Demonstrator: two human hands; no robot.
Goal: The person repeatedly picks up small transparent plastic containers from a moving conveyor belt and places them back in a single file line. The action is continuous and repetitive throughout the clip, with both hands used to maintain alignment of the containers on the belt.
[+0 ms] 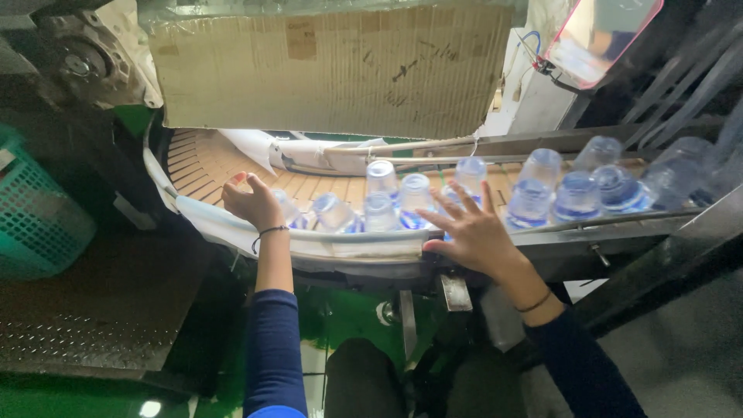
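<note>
While L hand (251, 203) grips clear plastic bottle (288, 207), R hand (474, 232) fingers splayed wide.

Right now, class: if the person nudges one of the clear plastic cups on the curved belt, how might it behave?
The cups look thin and clear, so probably light and easily squashed. They stand tall and narrow on the slatted belt, so a push from the left hand could tip one. Packed close, one falling may knock its neighbours.
</note>
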